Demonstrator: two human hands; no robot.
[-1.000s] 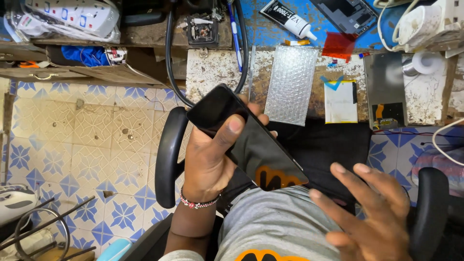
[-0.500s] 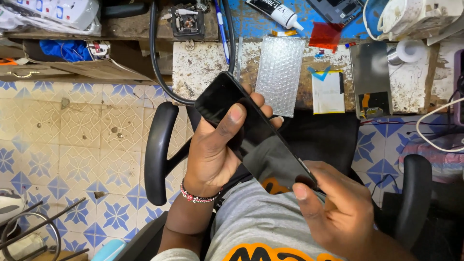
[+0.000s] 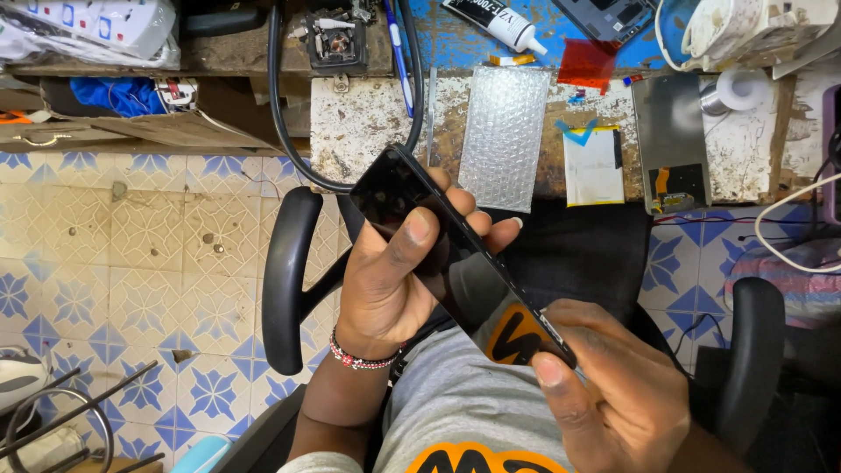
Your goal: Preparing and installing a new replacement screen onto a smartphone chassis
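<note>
The left hand [image 3: 385,280] is gripping the upper half of a black phone [image 3: 438,236], thumb lying across its dark glass. The phone is slanting down to the right, over the person's lap and below the tabletop [image 3: 377,123]. At the phone's lower end, the right hand [image 3: 613,394] is pinching its edge between thumb and fingers.

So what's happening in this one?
A seated person holds a black phone in both hands over their lap. The left hand grips its upper half, thumb on the glass; the right hand pinches the lower corner. On the workbench ahead lie a bubble-wrap piece, a battery and a glue tube.
</note>
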